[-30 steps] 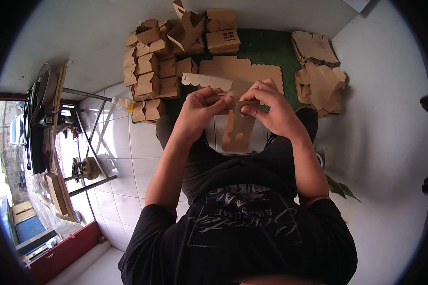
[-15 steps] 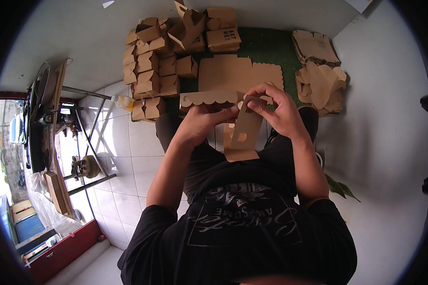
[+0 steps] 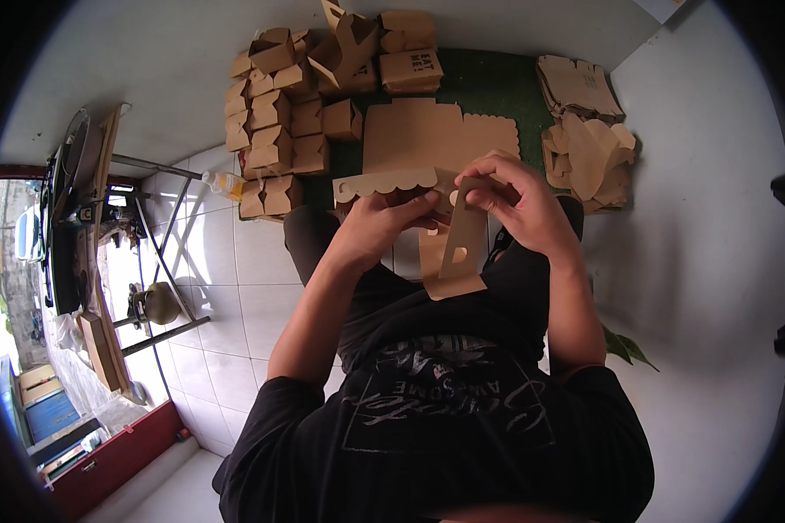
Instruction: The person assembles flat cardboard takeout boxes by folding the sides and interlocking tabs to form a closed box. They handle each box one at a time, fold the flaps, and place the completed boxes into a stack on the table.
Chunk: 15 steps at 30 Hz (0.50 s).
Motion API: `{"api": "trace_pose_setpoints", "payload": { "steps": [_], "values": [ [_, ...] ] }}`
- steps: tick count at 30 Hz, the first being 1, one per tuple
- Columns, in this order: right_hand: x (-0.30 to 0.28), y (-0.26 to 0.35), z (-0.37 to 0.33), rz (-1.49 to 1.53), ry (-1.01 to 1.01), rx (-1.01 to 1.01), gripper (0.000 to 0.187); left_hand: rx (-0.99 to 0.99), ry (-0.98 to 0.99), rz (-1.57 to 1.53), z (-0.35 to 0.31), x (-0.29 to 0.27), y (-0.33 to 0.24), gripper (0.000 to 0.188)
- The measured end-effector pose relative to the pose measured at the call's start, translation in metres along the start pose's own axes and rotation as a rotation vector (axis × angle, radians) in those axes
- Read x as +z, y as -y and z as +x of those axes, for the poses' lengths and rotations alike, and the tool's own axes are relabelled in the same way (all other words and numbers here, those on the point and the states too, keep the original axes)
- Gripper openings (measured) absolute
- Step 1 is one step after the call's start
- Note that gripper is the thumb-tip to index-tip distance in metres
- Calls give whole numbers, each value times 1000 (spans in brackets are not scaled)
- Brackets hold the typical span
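Note:
Above my lap I hold a partly folded brown cardboard box (image 3: 452,270), with a scalloped flap on its left and a panel with cut-out holes hanging toward me. My left hand (image 3: 378,222) is closed on its left part, the thumb lying along the card below the scalloped edge. At the upper end of the holed panel, my right hand (image 3: 519,199) pinches the card between thumb and fingers. Just beyond my hands a flat scalloped cardboard blank (image 3: 414,135) lies on the green mat. Some of the box's inner folds are hidden behind my hands.
Folded brown boxes (image 3: 270,113) are stacked at the far left of the green mat (image 3: 488,78). Flat cardboard blanks (image 3: 584,87) and loose cardboard pieces (image 3: 589,157) are piled at the far right. A clear bottle (image 3: 224,185) and a metal-framed table (image 3: 170,253) stand on the left.
The box has shifted slightly right, and its holed panel now stands more upright and narrower to view. My right hand has moved a little right with it, still pinching.

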State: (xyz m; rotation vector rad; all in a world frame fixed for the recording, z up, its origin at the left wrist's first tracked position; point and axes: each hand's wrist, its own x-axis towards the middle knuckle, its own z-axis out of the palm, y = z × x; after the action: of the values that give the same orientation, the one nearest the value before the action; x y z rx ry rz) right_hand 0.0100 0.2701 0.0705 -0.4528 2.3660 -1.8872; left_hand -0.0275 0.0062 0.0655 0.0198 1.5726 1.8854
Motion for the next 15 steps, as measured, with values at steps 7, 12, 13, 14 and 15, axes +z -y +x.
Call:
{"api": "trace_pose_setpoints", "payload": {
  "steps": [7,12,13,14,15],
  "values": [
    [-5,-4,0,-127,0,50,21,64,-8,224,-4,1,-3,37],
    [-1,-5,2,-123,-24,36,20,105,-47,359,-7,5,-6,40],
    [0,-4,2,-94,-27,45,21,98,-53,377,-7,6,-6,40],
    [0,-2,1,-65,-30,54,21,128,-57,356,-8,8,-7,37],
    [0,0,1,-15,-33,51,22,153,-60,330,-8,10,-7,34]
  ]
}}
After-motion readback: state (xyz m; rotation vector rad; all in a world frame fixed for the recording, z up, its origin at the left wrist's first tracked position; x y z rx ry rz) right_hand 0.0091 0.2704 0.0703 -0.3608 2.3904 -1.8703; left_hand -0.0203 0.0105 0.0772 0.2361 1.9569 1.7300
